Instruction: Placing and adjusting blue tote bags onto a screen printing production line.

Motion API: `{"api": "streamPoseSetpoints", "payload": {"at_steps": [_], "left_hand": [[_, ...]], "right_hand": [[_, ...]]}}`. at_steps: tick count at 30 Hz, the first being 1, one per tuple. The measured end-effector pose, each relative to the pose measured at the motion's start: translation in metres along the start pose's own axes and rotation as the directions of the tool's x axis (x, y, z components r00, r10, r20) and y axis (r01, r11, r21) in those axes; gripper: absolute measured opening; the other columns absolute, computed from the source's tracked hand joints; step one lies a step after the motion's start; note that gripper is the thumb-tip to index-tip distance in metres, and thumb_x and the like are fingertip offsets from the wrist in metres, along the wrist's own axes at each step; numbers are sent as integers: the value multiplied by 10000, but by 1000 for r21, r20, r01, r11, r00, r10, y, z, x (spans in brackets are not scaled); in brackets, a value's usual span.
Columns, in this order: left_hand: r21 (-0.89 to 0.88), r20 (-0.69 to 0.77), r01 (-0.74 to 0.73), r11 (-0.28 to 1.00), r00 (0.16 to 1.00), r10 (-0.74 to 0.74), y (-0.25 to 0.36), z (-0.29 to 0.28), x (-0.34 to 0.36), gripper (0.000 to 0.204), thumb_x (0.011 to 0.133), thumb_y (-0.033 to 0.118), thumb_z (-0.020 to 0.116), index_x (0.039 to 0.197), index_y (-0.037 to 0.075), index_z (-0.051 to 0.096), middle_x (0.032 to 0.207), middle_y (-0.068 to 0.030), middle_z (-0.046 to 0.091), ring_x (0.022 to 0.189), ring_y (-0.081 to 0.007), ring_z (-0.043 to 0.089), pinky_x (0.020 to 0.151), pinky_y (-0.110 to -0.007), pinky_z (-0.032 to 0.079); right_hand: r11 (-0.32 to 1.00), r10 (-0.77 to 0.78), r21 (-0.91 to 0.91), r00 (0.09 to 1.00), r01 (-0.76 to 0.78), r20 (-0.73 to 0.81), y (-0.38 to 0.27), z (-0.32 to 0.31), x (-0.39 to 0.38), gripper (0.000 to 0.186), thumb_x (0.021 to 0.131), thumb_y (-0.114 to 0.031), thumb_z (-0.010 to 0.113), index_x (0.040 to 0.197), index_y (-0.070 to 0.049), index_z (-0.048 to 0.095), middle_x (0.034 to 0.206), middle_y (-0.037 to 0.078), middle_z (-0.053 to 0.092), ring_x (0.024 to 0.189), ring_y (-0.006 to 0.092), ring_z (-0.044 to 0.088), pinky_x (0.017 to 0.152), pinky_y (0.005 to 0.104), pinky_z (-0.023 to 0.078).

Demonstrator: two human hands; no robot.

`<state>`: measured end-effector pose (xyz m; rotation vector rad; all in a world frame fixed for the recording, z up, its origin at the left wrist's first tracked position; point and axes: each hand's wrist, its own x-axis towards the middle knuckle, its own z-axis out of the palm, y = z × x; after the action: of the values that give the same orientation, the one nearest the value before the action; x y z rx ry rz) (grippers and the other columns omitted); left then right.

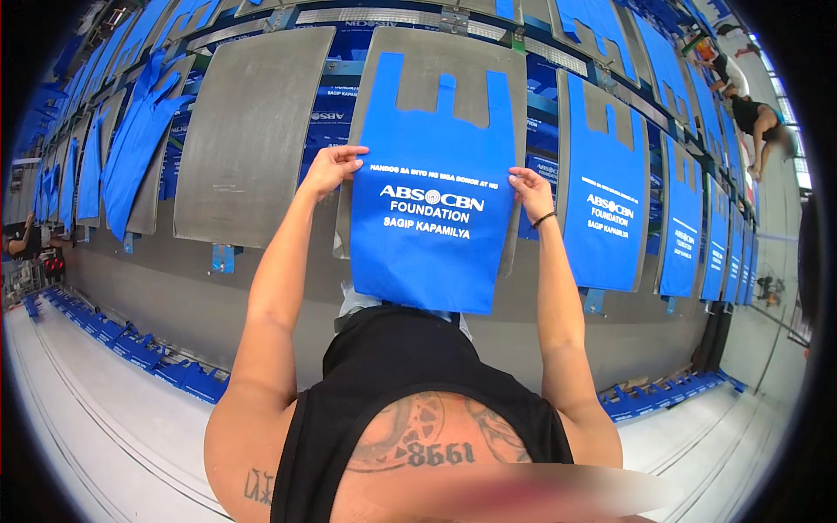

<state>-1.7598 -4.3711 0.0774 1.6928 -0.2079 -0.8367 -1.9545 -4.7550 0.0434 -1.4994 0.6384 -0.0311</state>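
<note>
A blue fabric bag [427,272] with white print and cut-out handles lies over a grey board [436,42] in front of me. Its lower end hangs past the board toward my body. My left hand [335,169] pinches the bag's left edge between thumb and fingers. At the right edge, my right hand [533,193], with a dark band at the wrist, has its fingertips closed on the fabric too. The bag is spread nearly flat between both hands.
To the left is a bare grey board [253,131], with a crumpled blue bag [144,148] beyond it. Another printed bag [602,235] lies on the board to the right. Metal clamps [222,259] line the rack's near edge. A person [757,126] stands at the far right.
</note>
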Motion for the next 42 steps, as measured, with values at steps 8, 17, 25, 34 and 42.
{"api": "streamPoseSetpoints", "payload": {"at_steps": [8,17,25,34,42], "left_hand": [[1,-55,-158,987,986,158,55,-14,-34,285,831,106,680,1103,22,662,966,-73,682,848,-126,618,774,-275,509],[331,-87,-430,840,872,481,158,-39,-16,256,833,142,692,1045,0,677,898,-69,680,812,-102,602,733,-239,496],[605,-50,-621,499,596,801,240,-38,-9,151,878,133,630,966,18,672,988,-12,646,815,-110,592,675,-235,482],[495,-136,-590,638,673,727,75,8,-86,130,838,26,637,958,56,679,939,-54,646,866,-137,595,740,-257,466],[183,-166,-379,907,897,409,12,13,-21,156,907,135,587,994,8,617,848,-10,636,771,-62,561,705,-216,444]], "right_hand": [[974,-221,-22,970,225,101,-73,-5,-37,321,811,6,657,1130,-5,627,900,28,635,799,84,587,718,217,485],[752,-613,-254,787,609,72,-179,-17,-9,166,805,-110,690,926,3,689,814,42,674,746,94,610,667,227,484],[774,-629,-118,777,622,-34,-248,-18,-9,175,879,-100,623,975,47,635,808,71,658,723,126,654,628,216,513],[890,-455,-15,888,455,-74,-90,1,-104,131,882,-23,594,992,37,633,937,93,667,850,139,642,774,252,514],[960,-263,-133,955,245,-140,-37,8,-45,156,859,-115,655,953,6,629,745,34,635,610,89,595,581,218,469]]}}
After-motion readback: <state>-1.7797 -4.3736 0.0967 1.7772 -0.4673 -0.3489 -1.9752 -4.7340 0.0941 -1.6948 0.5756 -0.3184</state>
